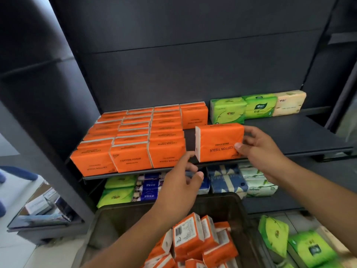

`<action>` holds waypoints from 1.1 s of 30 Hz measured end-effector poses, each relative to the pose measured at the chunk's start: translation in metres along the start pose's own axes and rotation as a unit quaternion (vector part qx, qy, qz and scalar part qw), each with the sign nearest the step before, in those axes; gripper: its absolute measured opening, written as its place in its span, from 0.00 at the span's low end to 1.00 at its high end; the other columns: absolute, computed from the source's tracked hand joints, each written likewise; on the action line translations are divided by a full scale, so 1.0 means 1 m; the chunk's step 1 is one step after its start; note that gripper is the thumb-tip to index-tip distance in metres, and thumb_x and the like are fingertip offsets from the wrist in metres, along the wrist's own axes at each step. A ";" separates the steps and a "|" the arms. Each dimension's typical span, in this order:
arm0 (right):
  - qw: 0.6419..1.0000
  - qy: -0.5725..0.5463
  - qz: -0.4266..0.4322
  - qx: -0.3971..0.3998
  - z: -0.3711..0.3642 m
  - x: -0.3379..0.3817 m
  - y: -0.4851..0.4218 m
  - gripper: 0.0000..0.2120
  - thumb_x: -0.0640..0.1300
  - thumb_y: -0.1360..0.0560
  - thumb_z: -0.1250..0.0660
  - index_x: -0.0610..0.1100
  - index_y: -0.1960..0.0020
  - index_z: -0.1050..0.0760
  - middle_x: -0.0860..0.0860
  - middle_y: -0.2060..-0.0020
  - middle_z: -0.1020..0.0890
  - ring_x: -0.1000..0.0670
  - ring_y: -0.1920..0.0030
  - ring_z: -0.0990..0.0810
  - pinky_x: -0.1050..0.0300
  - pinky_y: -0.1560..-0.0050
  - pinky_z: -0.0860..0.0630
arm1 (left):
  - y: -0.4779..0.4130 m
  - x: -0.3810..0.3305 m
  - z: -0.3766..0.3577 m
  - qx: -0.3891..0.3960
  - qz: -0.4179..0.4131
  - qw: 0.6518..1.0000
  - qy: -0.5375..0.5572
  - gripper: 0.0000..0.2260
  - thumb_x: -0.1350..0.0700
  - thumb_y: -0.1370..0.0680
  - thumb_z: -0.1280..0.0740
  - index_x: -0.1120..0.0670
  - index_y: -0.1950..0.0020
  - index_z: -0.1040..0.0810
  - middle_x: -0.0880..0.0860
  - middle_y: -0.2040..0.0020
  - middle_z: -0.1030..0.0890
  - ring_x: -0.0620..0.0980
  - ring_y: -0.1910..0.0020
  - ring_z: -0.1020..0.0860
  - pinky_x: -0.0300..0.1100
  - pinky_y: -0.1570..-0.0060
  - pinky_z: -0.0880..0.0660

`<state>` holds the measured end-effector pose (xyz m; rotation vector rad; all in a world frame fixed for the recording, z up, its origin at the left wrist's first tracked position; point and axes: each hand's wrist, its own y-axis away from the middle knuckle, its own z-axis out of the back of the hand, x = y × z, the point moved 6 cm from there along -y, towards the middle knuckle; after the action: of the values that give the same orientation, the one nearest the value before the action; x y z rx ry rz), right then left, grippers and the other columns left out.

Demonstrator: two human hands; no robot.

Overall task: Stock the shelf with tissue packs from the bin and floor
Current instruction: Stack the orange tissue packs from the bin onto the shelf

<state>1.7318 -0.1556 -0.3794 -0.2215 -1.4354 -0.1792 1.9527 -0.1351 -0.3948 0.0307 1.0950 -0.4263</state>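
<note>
Bin (108, 229) part full | right hand (258, 149) grasps orange pack (218, 141) at shelf (280, 132) front | left hand (179, 184) loose, empty | step: placing | next: slide pack against orange row (131, 144)

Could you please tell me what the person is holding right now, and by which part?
The right hand grips an orange tissue pack by its right end, thumb on the front. The left hand holds nothing.

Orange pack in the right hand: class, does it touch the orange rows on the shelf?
No, a dark strip of shelf separates the orange pack in the right hand from the orange rows.
</note>
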 end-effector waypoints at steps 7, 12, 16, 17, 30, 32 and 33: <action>0.998 0.012 -0.009 -0.062 -0.004 -0.035 -0.034 0.16 0.32 0.20 0.38 0.48 0.38 0.31 0.49 0.48 0.19 0.49 0.46 0.20 0.56 0.52 0.23 | -0.036 -0.007 -0.048 0.017 -0.063 0.975 -0.211 0.20 0.56 0.18 0.40 0.50 0.26 0.33 0.49 0.34 0.26 0.49 0.36 0.27 0.47 0.35 0.30; 0.996 0.051 0.015 -0.073 -0.018 -0.041 -0.068 0.16 0.31 0.21 0.38 0.50 0.41 0.31 0.50 0.48 0.20 0.48 0.45 0.20 0.50 0.45 0.22 | -0.074 -0.003 -0.074 0.003 -0.068 0.950 -0.305 0.18 0.56 0.21 0.38 0.53 0.30 0.30 0.52 0.36 0.27 0.54 0.38 0.29 0.49 0.36 0.33; 0.994 0.062 0.022 -0.083 -0.025 -0.050 -0.100 0.14 0.33 0.21 0.38 0.50 0.42 0.31 0.54 0.51 0.21 0.49 0.46 0.21 0.50 0.43 0.22 | -0.102 0.015 -0.084 0.018 -0.028 0.927 -0.374 0.23 0.53 0.21 0.39 0.54 0.26 0.36 0.54 0.28 0.36 0.57 0.30 0.36 0.52 0.28 0.41; 0.994 0.063 0.020 -0.084 -0.027 -0.055 -0.107 0.14 0.34 0.21 0.38 0.51 0.42 0.32 0.54 0.50 0.21 0.49 0.46 0.21 0.50 0.43 0.22 | -0.109 0.022 -0.086 0.026 -0.014 0.921 -0.388 0.24 0.52 0.20 0.40 0.54 0.25 0.39 0.55 0.25 0.39 0.57 0.28 0.39 0.53 0.26 0.44; 0.997 0.036 0.035 -0.052 -0.056 -0.069 -0.177 0.15 0.32 0.22 0.37 0.48 0.40 0.28 0.49 0.46 0.19 0.51 0.46 0.19 0.53 0.42 0.21 | -0.180 0.066 -0.092 0.036 0.094 0.919 -0.381 0.28 0.49 0.18 0.45 0.53 0.19 0.50 0.58 0.19 0.54 0.59 0.21 0.52 0.54 0.23 0.55; 0.997 0.040 0.037 -0.053 -0.060 -0.072 -0.182 0.15 0.32 0.21 0.37 0.47 0.39 0.28 0.49 0.45 0.19 0.50 0.44 0.20 0.52 0.39 0.23 | -0.188 0.069 -0.089 0.032 0.101 0.921 -0.376 0.28 0.49 0.18 0.44 0.52 0.20 0.49 0.59 0.19 0.53 0.60 0.22 0.50 0.54 0.23 0.53; 0.996 0.051 0.044 -0.052 -0.061 -0.073 -0.184 0.15 0.32 0.21 0.37 0.46 0.39 0.28 0.49 0.45 0.19 0.51 0.44 0.20 0.53 0.38 0.23 | -0.191 0.070 -0.088 0.030 0.102 0.921 -0.376 0.29 0.49 0.19 0.44 0.52 0.20 0.48 0.59 0.20 0.52 0.60 0.22 0.50 0.55 0.23 0.52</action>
<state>1.7342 -0.3500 -0.4508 -0.3550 -1.3144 -0.1907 1.8376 -0.3122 -0.4616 0.0312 0.3128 -0.2440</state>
